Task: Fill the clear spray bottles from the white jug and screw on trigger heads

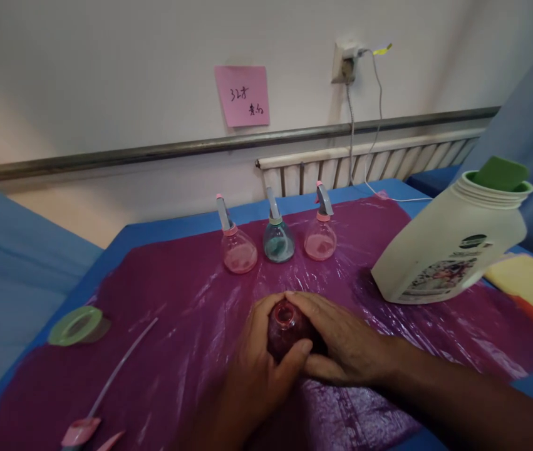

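A round, dark red see-through bottle [285,315] with an open neck and no top stands upright at the front middle. My left hand [259,360] wraps round its left side, the thumb across the front. Round its right side and back curls my right hand [341,338]. At the lower left, a pink and grey spray head [81,432] lies with its long thin tube pointing up and right. Behind my hands stand a pink spray bottle [239,254], a green one [279,241] and another pink one [320,239], each with its spray head on.
Purple plastic sheeting [153,282] covers much of the blue table [153,232]. A large white jug [449,244] with a green scoop [501,173] stands at the right. A green cup [78,326] sits at the left. Cables hang from a wall socket [345,62].
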Motion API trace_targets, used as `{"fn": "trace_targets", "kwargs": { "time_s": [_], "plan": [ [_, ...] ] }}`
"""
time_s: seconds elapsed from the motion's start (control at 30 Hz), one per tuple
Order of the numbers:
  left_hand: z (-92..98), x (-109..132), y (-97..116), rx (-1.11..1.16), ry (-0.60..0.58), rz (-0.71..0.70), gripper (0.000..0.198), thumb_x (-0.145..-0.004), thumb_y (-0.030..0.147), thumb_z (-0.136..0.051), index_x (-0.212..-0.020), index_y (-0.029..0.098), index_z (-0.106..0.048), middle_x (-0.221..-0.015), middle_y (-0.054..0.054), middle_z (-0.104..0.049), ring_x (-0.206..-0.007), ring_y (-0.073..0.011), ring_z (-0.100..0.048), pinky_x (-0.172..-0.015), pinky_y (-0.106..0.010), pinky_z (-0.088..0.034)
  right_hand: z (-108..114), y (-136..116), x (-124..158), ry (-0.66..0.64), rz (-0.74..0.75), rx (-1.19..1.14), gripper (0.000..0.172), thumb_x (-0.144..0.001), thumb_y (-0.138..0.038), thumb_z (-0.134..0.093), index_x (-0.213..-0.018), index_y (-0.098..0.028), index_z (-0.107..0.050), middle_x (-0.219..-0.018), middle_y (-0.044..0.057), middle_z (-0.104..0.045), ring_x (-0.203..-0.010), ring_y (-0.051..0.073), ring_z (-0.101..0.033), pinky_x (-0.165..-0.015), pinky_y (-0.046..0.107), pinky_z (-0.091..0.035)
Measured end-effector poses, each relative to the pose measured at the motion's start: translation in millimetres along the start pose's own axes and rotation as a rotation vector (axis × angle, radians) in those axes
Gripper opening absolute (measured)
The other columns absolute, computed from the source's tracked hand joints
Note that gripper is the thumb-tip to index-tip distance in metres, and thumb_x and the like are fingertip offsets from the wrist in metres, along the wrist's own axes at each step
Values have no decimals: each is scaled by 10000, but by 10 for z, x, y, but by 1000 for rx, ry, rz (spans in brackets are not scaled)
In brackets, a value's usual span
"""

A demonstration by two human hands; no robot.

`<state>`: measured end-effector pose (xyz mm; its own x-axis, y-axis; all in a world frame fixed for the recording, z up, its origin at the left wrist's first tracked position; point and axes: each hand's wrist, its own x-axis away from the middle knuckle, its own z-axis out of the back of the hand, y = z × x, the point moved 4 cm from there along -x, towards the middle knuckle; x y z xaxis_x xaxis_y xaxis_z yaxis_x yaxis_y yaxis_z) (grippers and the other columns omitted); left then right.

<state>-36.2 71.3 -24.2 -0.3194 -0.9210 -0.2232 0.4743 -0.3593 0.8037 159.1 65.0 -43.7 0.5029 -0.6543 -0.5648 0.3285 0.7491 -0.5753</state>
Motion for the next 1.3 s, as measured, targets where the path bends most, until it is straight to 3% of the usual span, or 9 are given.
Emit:
{"fn": "trace_targets", "kwargs": {
  "time_s": [0.17, 0.3, 0.43, 0.63, 0.73, 0.87, 1.0, 1.13, 1.3],
  "plan": [
    [-22, -5, -9, 25, -14, 3, 620, -958, 448, -788, -1512, 258, -587, -1425, -124, -740, -1287, -345, -742, -1157, -571, -594, 1, -12, 23, -37, -89, -28, 910, -1034, -434, -789, -1779, -255, -298, -1664, 205, -596, -1534, 340, -612, -1259, 565, -564],
    [-38, 9, 20, 16, 0, -16, 621, -946, 410, -800, -1510, 265, -584, -1413, -111, -739, -1280, -337, -738, -1154, -561, -585, 30, -49, 46, -5, -51, 25, 949, -1047, -417, -774, -1808, -269, -228, -1650, 196, -611, -1512, 325, -636, -1236, 545, -586],
    [-59, 29, 20, 13, -12, -38, 663, -966, 452, -790, -1557, 263, -556, -1498, -136, -703, -1357, -362, -712, -1192, -592, -564, 45, -82, 48, -4, -62, 68, 904, -1050, -404, -759, -1794, -264, -266, -1631, 194, -631, -1485, 325, -662, -1208, 532, -609],
    [-28, 74, 29, -49, -28, -15, 911, -974, 579, -809, -1722, 228, -422, -1752, -222, -509, -1629, -451, -508, -1347, -704, -405, 22, -67, 93, 39, -53, 176, 905, -1038, -342, -720, -1805, -246, -249, -1680, 220, -598, -1530, 357, -639, -1220, 584, -604],
    [37, 113, 112, 45, 31, -40, 850, -1039, 600, -751, -1738, 244, -422, -1783, -205, -483, -1651, -431, -486, -1370, -677, -385, 15, -68, 102, 44, -101, 199, 898, -1052, -397, -719, -1812, -256, -262, -1687, 217, -598, -1527, 374, -644, -1214, 618, -604],
    [201, 146, 192, 331, 198, -35, 632, -1162, 623, -540, -1689, 275, -506, -1717, -169, -575, -1560, -368, -597, -1316, -602, -473, 28, -94, 90, 13, -174, 190, 898, -1056, -481, -740, -1806, -261, -297, -1683, 210, -610, -1521, 385, -651, -1216, 629, -602],
    [423, 185, 185, 408, 301, 57, 623, -1175, 697, -432, -1598, 272, -601, -1624, -163, -656, -1446, -343, -686, -1236, -583, -550, 27, -97, 93, -7, -203, 185, 926, -1048, -511, -750, -1813, -250, -299, -1710, 224, -580, -1546, 414, -624, -1233, 667, -576],
    [490, 256, 204, 223, 143, 179, 624, -1106, 637, -644, -1578, 231, -603, -1599, -183, -680, -1471, -365, -678, -1268, -617, -531, 16, -106, 95, 0, -188, 172, 932, -1052, -512, -749, -1820, -261, -286, -1709, 223, -581, -1548, 413, -623, -1231, 674, -572],
    [262, 311, 267, -58, -54, 161, 851, -1033, 484, -790, -1757, 262, -402, -1797, -199, -483, -1657, -417, -498, -1366, -700, -408, 7, -59, 121, 24, -153, 180, 942, -1058, -485, -738, -1835, -248, -261, -1689, 242, -593, -1537, 415, -633, -1215, 680, -582]
  ]
}}
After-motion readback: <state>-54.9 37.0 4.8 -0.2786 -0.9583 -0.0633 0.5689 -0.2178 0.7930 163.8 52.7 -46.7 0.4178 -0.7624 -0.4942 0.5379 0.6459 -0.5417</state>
